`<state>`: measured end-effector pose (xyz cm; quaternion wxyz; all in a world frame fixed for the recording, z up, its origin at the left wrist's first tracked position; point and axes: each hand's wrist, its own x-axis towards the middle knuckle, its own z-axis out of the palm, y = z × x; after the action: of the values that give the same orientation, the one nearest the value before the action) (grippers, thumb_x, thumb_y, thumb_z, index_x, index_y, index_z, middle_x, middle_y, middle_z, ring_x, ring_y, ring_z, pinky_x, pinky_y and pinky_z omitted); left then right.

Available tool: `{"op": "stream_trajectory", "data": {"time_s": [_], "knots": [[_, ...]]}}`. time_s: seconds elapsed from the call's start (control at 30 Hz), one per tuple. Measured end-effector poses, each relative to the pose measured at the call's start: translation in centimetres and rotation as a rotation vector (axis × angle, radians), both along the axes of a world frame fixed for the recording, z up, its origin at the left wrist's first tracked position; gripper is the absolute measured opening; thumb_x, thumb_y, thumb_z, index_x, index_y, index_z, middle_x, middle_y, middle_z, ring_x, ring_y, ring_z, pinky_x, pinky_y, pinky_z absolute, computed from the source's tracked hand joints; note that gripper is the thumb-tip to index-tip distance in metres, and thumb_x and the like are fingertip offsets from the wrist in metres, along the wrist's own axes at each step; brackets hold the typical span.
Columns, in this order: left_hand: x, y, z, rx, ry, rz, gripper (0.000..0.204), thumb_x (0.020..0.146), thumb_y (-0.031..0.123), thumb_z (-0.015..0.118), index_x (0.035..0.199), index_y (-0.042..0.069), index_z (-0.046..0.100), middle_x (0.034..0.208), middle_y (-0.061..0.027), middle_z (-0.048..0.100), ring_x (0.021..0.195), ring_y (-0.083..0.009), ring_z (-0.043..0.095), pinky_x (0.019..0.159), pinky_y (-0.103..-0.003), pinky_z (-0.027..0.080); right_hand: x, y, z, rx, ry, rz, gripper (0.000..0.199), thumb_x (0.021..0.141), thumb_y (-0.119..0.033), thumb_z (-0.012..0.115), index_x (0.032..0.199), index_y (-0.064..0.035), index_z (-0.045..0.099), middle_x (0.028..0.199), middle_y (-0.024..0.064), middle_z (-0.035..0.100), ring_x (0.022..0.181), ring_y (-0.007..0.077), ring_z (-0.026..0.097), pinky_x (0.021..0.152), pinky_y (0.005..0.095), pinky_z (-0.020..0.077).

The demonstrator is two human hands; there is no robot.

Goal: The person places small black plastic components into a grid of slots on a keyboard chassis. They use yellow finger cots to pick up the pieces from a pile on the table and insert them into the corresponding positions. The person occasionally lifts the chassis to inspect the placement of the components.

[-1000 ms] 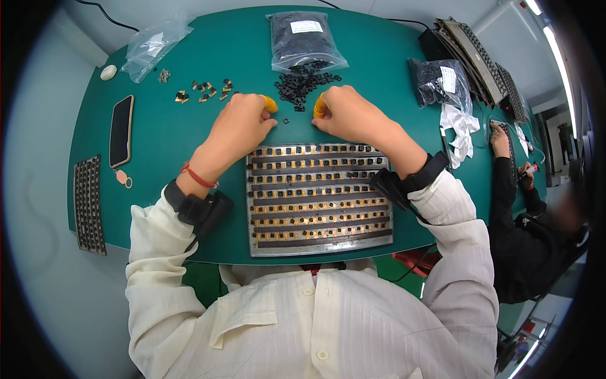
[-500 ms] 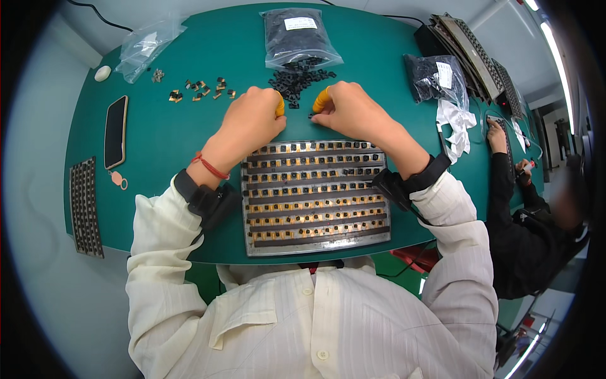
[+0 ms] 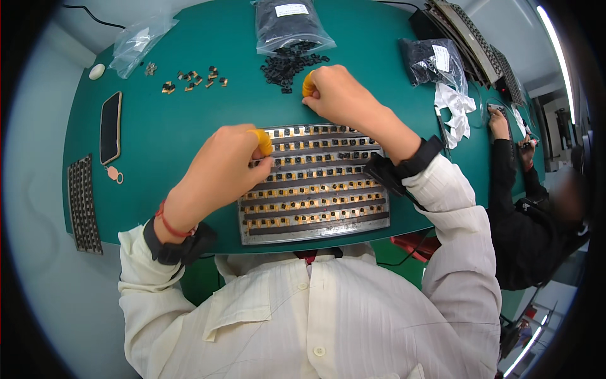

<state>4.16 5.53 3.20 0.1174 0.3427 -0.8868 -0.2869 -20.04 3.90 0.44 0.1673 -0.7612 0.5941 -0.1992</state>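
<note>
My left hand hangs over the upper left corner of a metal tray, fingers curled in toward the thumb. A yellow finger cot covers one fingertip; anything pinched there is too small to make out. Rows of small black pieces with gold-coloured tabs fill the tray between dark strips. Beyond its far edge, my right hand is closed in a pinch, also with a yellow cot; what it holds, if anything, is hidden. Just left of it lies a pile of small black parts.
A clear bag of black parts stands behind the pile. Loose black-and-gold pieces, a phone and another tray lie left. On the right are a second bag, white paper, stacked trays and a co-worker's hand.
My left hand has drawn back from beside the pile to above the tray's left side. My right hand has shifted slightly up and left. The whole view has shifted a little.
</note>
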Motion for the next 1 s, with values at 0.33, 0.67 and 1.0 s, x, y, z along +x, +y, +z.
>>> {"op": "stream_trajectory", "data": {"time_s": [0.33, 0.67, 1.0], "knots": [[5.6, 3.2, -0.7, 0.005, -0.099, 0.023, 0.016, 0.079, 0.011, 0.072, 0.087, -0.002, 0.070, 0.078, -0.0105, 0.061, 0.074, -0.0258, 0.059, 0.069, -0.037, 0.048, -3.0, 9.9, 7.4, -0.030, 0.027, -0.029, 0.015, 0.079, -0.006, 0.074, 0.088, 0.0037, 0.068, 0.079, 0.0114, 0.060, 0.070, 0.0247, 0.062, 0.064, 0.0334, 0.0494], [5.0, 5.9, -1.8, -0.321, -0.157, 0.045, 0.017, 0.080, 0.014, 0.074, 0.075, -0.001, 0.069, 0.072, -0.0105, 0.057, 0.070, -0.0303, 0.054, 0.065, -0.040, 0.044, -5.5, 17.6, 4.0, 0.104, -0.032, -0.181, 0.016, 0.077, -0.004, 0.075, 0.088, 0.0042, 0.069, 0.080, 0.0133, 0.058, 0.068, 0.0280, 0.061, 0.059, 0.0361, 0.0470], [4.1, 6.6, -0.5, -0.142, -0.399, -0.037, 0.041, 0.087, 0.023, 0.070, 0.058, -0.004, 0.059, 0.061, -0.0158, 0.055, 0.054, -0.0364, 0.054, 0.054, -0.044, 0.041, -5.1, 18.3, 1.6, 0.112, -0.011, -0.186, 0.016, 0.079, -0.007, 0.073, 0.091, 0.0043, 0.070, 0.085, 0.0138, 0.058, 0.075, 0.0304, 0.060, 0.066, 0.0394, 0.0489]]}}
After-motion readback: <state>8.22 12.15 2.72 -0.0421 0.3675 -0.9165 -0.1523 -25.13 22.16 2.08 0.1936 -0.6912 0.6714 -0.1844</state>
